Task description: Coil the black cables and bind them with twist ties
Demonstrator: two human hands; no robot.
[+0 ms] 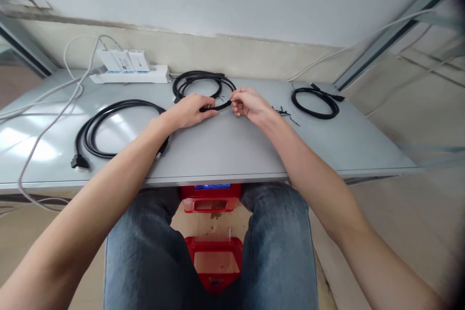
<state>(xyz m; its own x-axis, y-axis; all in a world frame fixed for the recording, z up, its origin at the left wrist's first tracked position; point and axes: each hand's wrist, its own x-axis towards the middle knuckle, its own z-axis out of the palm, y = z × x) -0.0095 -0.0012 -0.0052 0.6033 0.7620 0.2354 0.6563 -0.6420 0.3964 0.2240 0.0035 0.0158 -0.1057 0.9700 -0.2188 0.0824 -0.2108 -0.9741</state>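
Observation:
A coiled black cable (198,75) lies toward the back middle of the grey table, its near side between my two hands. My left hand (192,110) rests on the table with thumb and fingers closed on the near part of this coil. At the coil's right edge, my right hand (250,104) has its fingertips pinched against the cable; whether a thin tie is also in the pinch is too small to tell. Several thin black ties (285,113) lie in a small heap just right of my right wrist.
Another looped black cable (91,138) with a plug lies left, partly behind my left forearm. A smaller coiled cable (315,115) is at the right. By the wall stands a white power strip (131,76) with adapters and white cords. Red stools (210,203) sit beneath the table (225,155).

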